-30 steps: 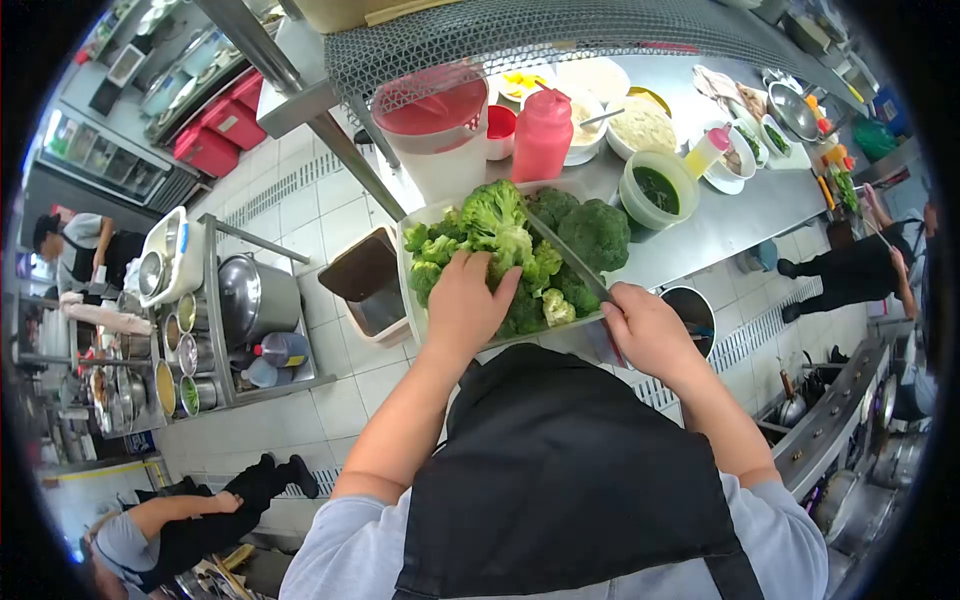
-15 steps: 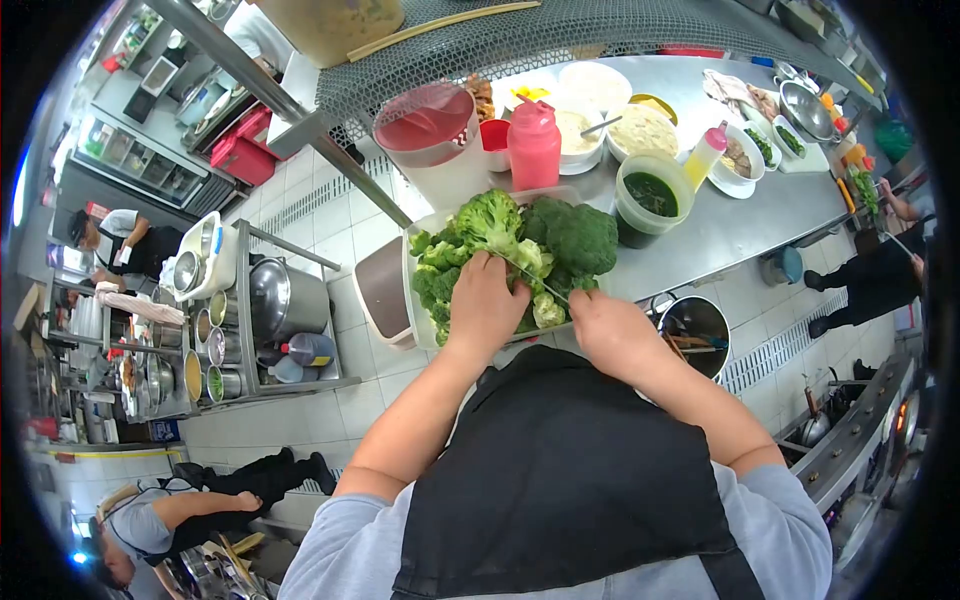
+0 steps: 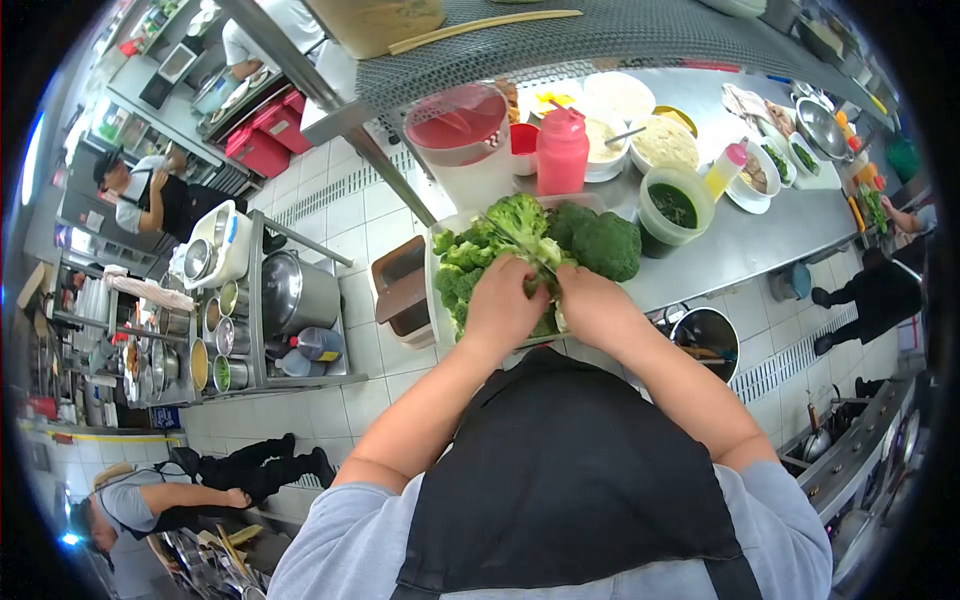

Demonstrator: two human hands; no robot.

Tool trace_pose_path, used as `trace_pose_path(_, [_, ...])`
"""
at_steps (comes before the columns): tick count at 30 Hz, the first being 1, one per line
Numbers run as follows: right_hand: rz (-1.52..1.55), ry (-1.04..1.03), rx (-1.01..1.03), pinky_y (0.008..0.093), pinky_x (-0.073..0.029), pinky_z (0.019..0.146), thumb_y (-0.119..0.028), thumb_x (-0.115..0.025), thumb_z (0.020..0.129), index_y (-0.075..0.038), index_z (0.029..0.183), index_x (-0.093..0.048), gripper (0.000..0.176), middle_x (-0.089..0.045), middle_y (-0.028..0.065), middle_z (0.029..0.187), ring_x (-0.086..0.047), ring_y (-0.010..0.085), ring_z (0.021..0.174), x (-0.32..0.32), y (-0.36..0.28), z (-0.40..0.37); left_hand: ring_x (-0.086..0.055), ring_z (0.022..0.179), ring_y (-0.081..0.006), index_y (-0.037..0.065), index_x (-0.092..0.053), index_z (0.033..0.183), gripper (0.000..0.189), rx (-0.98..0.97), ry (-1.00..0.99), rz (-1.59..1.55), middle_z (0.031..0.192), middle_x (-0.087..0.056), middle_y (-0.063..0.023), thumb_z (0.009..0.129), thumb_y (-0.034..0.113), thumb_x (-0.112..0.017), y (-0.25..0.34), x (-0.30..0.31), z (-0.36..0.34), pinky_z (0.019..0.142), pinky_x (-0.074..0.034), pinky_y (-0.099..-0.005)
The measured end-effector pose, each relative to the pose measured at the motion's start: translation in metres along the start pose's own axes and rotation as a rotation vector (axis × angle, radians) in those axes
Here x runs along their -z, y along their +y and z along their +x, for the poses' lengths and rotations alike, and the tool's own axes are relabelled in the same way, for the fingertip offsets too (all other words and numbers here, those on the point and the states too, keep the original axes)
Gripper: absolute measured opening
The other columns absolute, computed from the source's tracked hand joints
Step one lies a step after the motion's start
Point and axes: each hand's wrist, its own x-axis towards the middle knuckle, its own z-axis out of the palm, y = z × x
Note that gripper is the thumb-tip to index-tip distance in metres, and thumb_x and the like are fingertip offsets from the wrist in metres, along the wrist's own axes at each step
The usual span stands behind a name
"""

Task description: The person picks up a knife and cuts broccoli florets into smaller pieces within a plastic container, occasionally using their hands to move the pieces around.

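Over a pale tub heaped with broccoli, my two hands are close together. The fingers of my left hand are curled round a piece of broccoli. Beside it, my right hand is closed on a knife, whose thin blade points up and left across the florets. The handle is hidden in my fingers. Large dark green heads lie at the tub's right side.
Behind the tub stand a pink squeeze bottle, a pink-filled pitcher and a green-liquid container. A wire shelf overhangs the counter. A pot stands at right; co-workers are at the sides.
The view has shifted, so the counter items sit further right. My hands are closer together, and the knife blade now points up and left. The brown bin's lid sits differently, and the upper-left co-worker's arm is raised.
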Motion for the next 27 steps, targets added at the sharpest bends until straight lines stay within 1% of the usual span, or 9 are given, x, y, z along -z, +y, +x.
trace_pose_path(3, [0.130, 0.105, -0.063, 0.0549, -0.050, 0.078, -0.015, -0.048, 0.096, 0.002, 0.103, -0.051, 0.018, -0.064, 0.0273, 0.096, -0.064, 0.0465, 0.089, 0.020, -0.005, -0.012, -0.060, 0.088, -0.0373, 0.000, -0.061, 0.092, 0.023, 0.138, 0.050, -0.074, 0.095, -0.060, -0.0158, 0.080, 0.013, -0.074, -0.020, 0.037, 0.006, 0.077, -0.050, -0.0430])
trace_pose_path(6, [0.188, 0.203, -0.075, 0.0550, -0.047, 0.076, -0.016, -0.053, 0.097, 0.002, 0.098, -0.049, 0.018, -0.062, 0.0284, 0.090, -0.060, 0.0492, 0.086, 0.022, 0.006, -0.021, -0.061, 0.090, -0.0361, -0.001, -0.061, 0.094, 0.018, 0.089, 0.159, 0.085, 0.096, -0.062, -0.0138, 0.084, 0.011, -0.070, -0.057, 0.033, 0.006, 0.081, -0.050, -0.0442])
trace_pose_path(8, [0.170, 0.192, -0.093, 0.0550, -0.047, 0.075, -0.015, -0.053, 0.097, 0.002, 0.097, -0.048, 0.018, -0.062, 0.0284, 0.090, -0.059, 0.0495, 0.086, 0.021, 0.011, -0.025, -0.060, 0.097, -0.0360, -0.001, -0.064, 0.099, 0.017, -0.151, 0.098, 0.261, 0.099, -0.063, -0.0137, 0.086, 0.010, -0.067, -0.083, 0.015, 0.007, 0.086, -0.049, -0.0462])
trace_pose_path(11, [0.168, 0.181, -0.126, 0.0550, -0.046, 0.075, -0.015, -0.054, 0.097, 0.002, 0.094, -0.048, 0.018, -0.061, 0.0286, 0.089, -0.058, 0.0500, 0.085, 0.021, 0.020, -0.037, -0.058, 0.105, -0.0372, 0.000, -0.066, 0.104, 0.019, -0.172, 0.200, 0.211, 0.104, -0.064, -0.0149, 0.087, 0.009, -0.066, -0.042, 0.027, 0.011, 0.092, -0.048, -0.0462])
trace_pose_path(12, [0.193, 0.182, -0.120, 0.0551, -0.045, 0.076, -0.015, -0.054, 0.097, 0.002, 0.094, -0.048, 0.019, -0.061, 0.0288, 0.089, -0.058, 0.0502, 0.085, 0.021, 0.022, -0.040, -0.058, 0.108, -0.0361, 0.001, -0.063, 0.112, 0.033, -0.105, 0.079, 0.207, 0.107, -0.063, -0.0173, 0.084, 0.017, -0.071, -0.040, 0.025, 0.004, 0.092, -0.048, -0.0458])
trace_pose_path(13, [0.192, 0.185, -0.122, 0.0551, -0.045, 0.076, -0.015, -0.054, 0.097, 0.002, 0.094, -0.048, 0.019, -0.061, 0.0288, 0.089, -0.058, 0.0502, 0.085, 0.019, 0.025, -0.042, -0.058, 0.108, -0.0361, 0.001, -0.063, 0.112, 0.033, -0.108, 0.079, 0.205, 0.107, -0.063, -0.0173, 0.084, 0.017, -0.071, -0.029, 0.021, 0.001, 0.092, -0.048, -0.0458])
trace_pose_path(15, [0.176, 0.159, -0.130, 0.0562, -0.047, 0.076, -0.015, -0.051, 0.098, 0.002, 0.097, -0.051, 0.018, -0.063, 0.0291, 0.091, -0.060, 0.0500, 0.088, 0.014, 0.030, -0.046, -0.059, 0.105, -0.0352, 0.001, -0.059, 0.117, 0.049, -0.036, 0.012, 0.262, 0.108, -0.062, -0.0191, 0.079, 0.025, -0.078, -0.001, 0.005, 0.000, 0.090, -0.049, -0.0457])
trace_pose_path(18, [0.216, 0.163, -0.133, 0.0564, -0.047, 0.078, -0.015, -0.051, 0.098, 0.002, 0.098, -0.051, 0.018, -0.063, 0.0293, 0.091, -0.060, 0.0501, 0.088, 0.010, 0.026, -0.053, -0.060, 0.104, -0.0357, 0.001, -0.055, 0.122, 0.061, -0.068, 0.033, 0.332, 0.108, -0.062, -0.0210, 0.075, 0.029, -0.081, -0.004, -0.015, 0.006, 0.089, -0.049, -0.0459])
trace_pose_path(27, [0.179, 0.109, -0.037, 0.0551, -0.050, 0.074, -0.016, -0.051, 0.098, 0.001, 0.101, -0.052, 0.017, -0.063, 0.0267, 0.091, -0.062, 0.0478, 0.085, 0.016, 0.017, -0.068, -0.069, 0.097, -0.0304, -0.004, -0.061, 0.126, 0.050, 0.141, -0.123, -0.080, 0.103, -0.070, -0.0200, 0.082, 0.017, -0.074, -0.030, 0.021, 0.003, 0.086, -0.054, -0.0376])
